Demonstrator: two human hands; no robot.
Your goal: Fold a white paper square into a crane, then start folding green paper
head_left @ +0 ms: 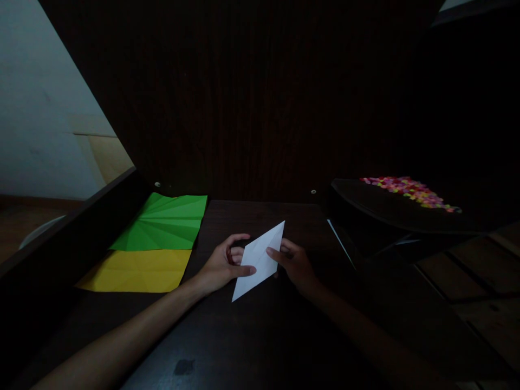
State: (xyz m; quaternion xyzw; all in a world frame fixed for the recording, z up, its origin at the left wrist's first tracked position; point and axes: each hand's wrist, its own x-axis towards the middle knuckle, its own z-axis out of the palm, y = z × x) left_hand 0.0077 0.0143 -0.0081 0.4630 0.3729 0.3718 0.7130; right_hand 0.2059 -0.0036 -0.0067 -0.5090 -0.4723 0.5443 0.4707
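Holding the white paper (pixel 262 254) above the surface (pixel 260 338), toward its far edge, left hand (pixel 226 262) and right hand (pixel 296 265) each have a grip clamped on it. Light, even pressure should keep its edges crisp.

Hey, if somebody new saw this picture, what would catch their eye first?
Probably the folded white paper, near the middle, held by the left hand and the right hand. Next, the creased green sheet and the yellow sheet to the left, then the cluster of small pink, red and yellow pieces on the right.
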